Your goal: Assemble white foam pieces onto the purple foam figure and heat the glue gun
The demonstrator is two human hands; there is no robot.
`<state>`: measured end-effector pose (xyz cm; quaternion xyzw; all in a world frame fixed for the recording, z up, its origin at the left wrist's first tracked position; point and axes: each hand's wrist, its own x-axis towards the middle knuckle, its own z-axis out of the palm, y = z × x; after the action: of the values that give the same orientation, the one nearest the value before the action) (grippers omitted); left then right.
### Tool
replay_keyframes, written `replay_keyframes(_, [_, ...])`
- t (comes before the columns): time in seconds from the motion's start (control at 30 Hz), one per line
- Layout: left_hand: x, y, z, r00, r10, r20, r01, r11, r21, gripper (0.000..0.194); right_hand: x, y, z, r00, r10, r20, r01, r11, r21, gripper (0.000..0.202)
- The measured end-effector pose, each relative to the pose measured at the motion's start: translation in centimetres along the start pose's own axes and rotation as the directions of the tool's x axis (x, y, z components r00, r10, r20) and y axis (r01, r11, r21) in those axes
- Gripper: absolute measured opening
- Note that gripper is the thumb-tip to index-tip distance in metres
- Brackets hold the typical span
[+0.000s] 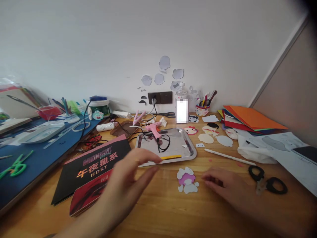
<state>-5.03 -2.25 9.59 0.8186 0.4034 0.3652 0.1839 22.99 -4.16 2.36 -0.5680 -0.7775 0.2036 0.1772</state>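
A small paper cutout figure (187, 179), white pieces around a purple face, lies on the wooden table between my two hands. My left hand (135, 173) hovers left of it, in front of the metal tray, thumb and fingers apart with nothing visible between them. Its fingertips come near a yellow stick (171, 157) on the tray's front edge. Just right of the cutout is my right hand (223, 181), its fingers bent and drawn together low over the table. Whether anything small sits between those fingertips is hidden.
Behind my hands, a pink glue gun (154, 129) rests on the metal tray (193, 153). Black scissors (268, 182) and a white pen (229, 156) lie to the right, below coloured sheets (257, 117). A black book (91, 168) and green scissors (16, 167) are to the left.
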Motion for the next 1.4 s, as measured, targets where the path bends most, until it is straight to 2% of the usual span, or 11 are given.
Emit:
replay_keyframes(0.1, [0.8,-1.7,2.8,0.979,-0.041,0.198,0.063,0.993,-0.103,0.009,0.8,-0.3,-0.1,0.999,-0.035,0.023,0.035,0.999,0.022,0.018])
replay_keyframes(0.23, [2.5,-4.0,6.3,0.963,-0.016,0.268,0.039,0.996,-0.079,0.012,1.8,-0.4,-0.1,0.993,-0.115,0.015,0.115,0.993,-0.006,0.019])
replay_keyframes(0.37, [3.0,-4.7,8.0,0.939,0.019,0.344,-0.011,1.000,-0.024,0.009,2.9,-0.3,0.0,0.985,-0.171,0.020,0.171,0.985,-0.025,0.019])
replay_keyframes(0.53, [2.7,-4.5,8.5,0.924,0.022,0.382,-0.045,0.998,0.051,0.012,3.8,-0.4,0.2,0.977,-0.206,0.060,0.208,0.978,-0.019,0.018])
replay_keyframes(0.7, [2.4,-4.2,8.9,0.920,0.090,0.382,-0.146,0.982,0.120,0.015,4.0,-0.2,0.4,0.969,-0.237,0.072,0.240,0.970,-0.036,0.019])
replay_keyframes(0.93, [2.1,-4.7,9.6,0.900,0.137,0.414,-0.200,0.973,0.114,0.014,4.2,0.6,1.2,0.948,-0.310,0.069,0.316,0.943,-0.101,0.018])
replay_keyframes(1.07, [2.5,-4.6,9.2,0.876,0.141,0.461,-0.216,0.970,0.113,0.016,4.3,0.4,0.8,0.916,-0.392,0.090,0.402,0.904,-0.147,0.018])
replay_keyframes(1.2, [3.1,-4.4,8.7,0.840,0.158,0.520,-0.255,0.959,0.120,0.016,4.6,-0.1,-0.1,0.886,-0.429,0.176,0.456,0.876,-0.161,0.011])
replay_keyframes(1.3, [3.3,-4.5,8.7,0.813,0.196,0.549,-0.309,0.943,0.121,0.029,5.1,-0.1,-0.3,0.856,-0.481,0.191,0.511,0.843,-0.167,0.010])
replay_keyframes(1.4, [3.4,-4.7,8.8,0.809,0.214,0.547,-0.340,0.930,0.140,0.034,5.5,0.1,-0.2,0.839,-0.508,0.195,0.540,0.822,-0.180,0.013])
